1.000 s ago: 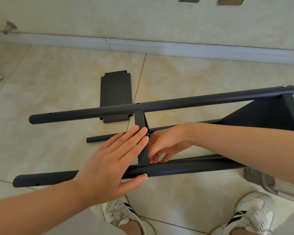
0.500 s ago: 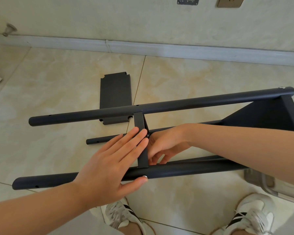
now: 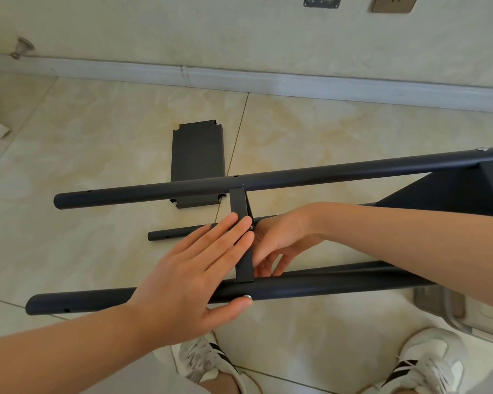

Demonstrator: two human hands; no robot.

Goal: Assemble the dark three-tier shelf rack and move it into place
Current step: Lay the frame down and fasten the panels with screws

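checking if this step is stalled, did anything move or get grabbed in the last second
Nothing visibly changed. The left hand lies flat against the middle shelf and the near pole as before. The right hand stays curled behind that shelf, and the loose panel lies where it was on the floor. Only the view drifted slightly.

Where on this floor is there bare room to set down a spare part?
Bare beige floor tile lies left of the loose dark flat shelf panel and right of it, between pale baseboard and far dark round pole. Crowded: between it and the near pole, where left hand and right hand meet at the edge-on shelf.
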